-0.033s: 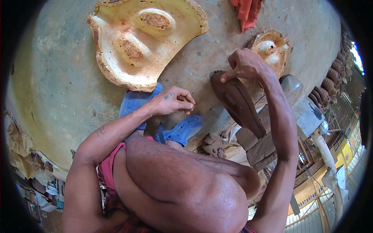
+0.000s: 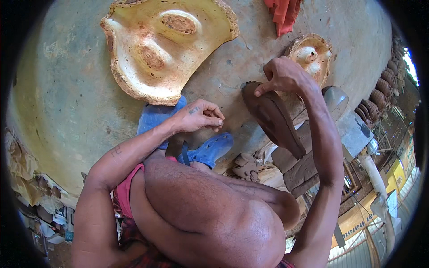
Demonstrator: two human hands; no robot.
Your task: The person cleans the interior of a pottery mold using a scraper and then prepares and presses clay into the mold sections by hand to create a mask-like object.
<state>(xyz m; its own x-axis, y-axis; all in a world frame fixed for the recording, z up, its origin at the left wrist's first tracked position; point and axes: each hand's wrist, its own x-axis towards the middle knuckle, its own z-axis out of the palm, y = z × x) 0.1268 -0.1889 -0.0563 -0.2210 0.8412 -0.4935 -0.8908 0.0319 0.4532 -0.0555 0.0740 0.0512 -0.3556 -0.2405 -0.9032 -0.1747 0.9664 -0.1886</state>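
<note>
Over at the right, my right hand [image 2: 286,77] grips the upper end of a long, dark brown piece of wet clay [image 2: 272,117], its thumb lying on the near face. The piece is tilted, and its lower end meets a block of brown clay [image 2: 300,172]. My left hand [image 2: 203,116] hovers above the floor near my blue clogs [image 2: 213,149]. Its fingers are loosely curled in toward the thumb, and nothing shows between them. Just beyond that hand lies a big cream mould [image 2: 178,67] with two raised ovals. A smaller round mould [image 2: 322,56] sits behind my right hand.
A red cloth [image 2: 286,17] lies at the far edge. Loose clay lumps [image 2: 247,167] sit beside my right foot. Stacked brown clay pieces [image 2: 388,82] line the right side, near a grey slab [image 2: 354,134]. Crumpled paper [image 2: 24,165] is at the left.
</note>
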